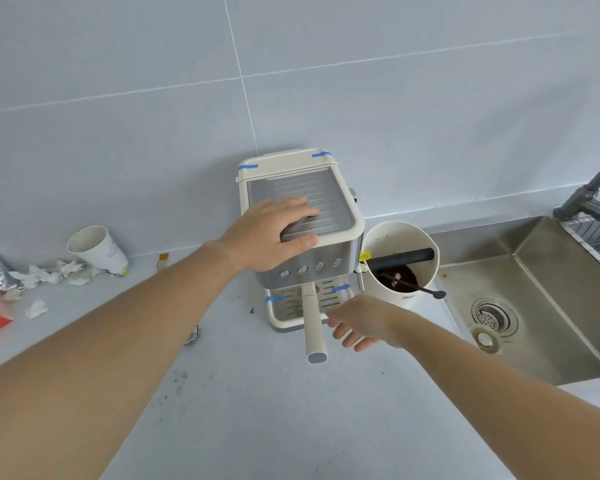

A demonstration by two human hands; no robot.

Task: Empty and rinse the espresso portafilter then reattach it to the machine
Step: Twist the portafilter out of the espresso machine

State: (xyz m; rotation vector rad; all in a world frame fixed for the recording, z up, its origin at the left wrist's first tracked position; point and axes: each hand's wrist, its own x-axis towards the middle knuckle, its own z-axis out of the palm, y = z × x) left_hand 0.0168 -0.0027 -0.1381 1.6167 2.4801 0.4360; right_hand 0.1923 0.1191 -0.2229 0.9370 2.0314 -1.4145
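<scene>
Likely stiff and locked, the portafilter handle (pixel 313 323) wants the spread right hand (pixel 361 323) mid-shaft, while the left hand (pixel 274 233) lies flat on the machine (pixel 340 220).

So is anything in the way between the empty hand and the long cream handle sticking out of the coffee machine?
Nothing visible. The open right hand sits just right of the cream portafilter handle, with only bare grey counter between.
</scene>
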